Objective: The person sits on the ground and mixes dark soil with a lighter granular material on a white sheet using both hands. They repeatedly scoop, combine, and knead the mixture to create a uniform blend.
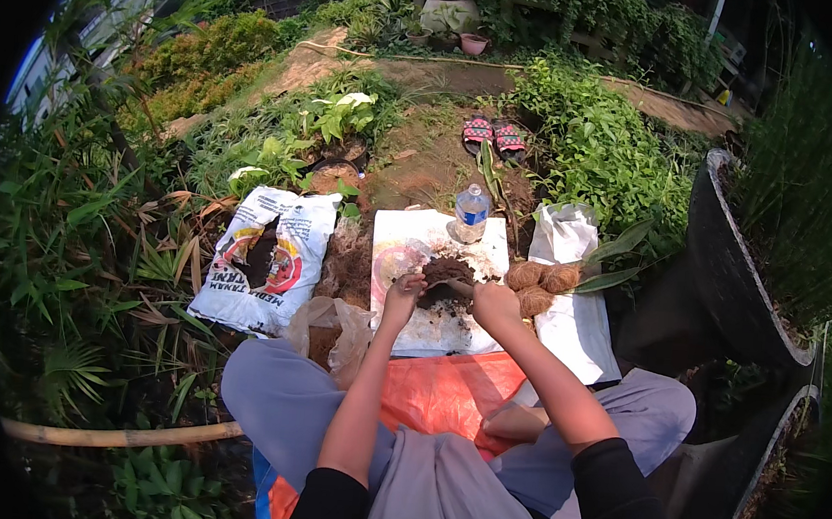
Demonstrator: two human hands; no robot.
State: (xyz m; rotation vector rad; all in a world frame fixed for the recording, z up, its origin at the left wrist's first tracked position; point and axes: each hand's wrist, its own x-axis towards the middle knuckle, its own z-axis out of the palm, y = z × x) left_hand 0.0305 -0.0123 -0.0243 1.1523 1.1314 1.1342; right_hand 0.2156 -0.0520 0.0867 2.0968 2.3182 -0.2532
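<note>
Both hands are over a white sack (405, 338) laid flat before my crossed legs, at a heap of dark soil (451, 269). My left hand (408, 289) pinches something small and thin at the soil's left side; what it is, I cannot tell. My right hand (494, 302) is closed round the handle of a tool, probably a small trowel (461, 287), whose far end meets the soil. Just beyond the heap stands a clear plastic bottle (471, 216) with a blue label. To the right, several brown fibre balls (533, 286) touch one another.
An opened sack of planting soil (264, 263) lies at left, beside brown fibre (347, 262) and a clear plastic bag (331, 333). A folded white sack (577, 336) is at right, near large black planters (733, 282). Sandals (494, 138) and potted plants (339, 171) are farther off.
</note>
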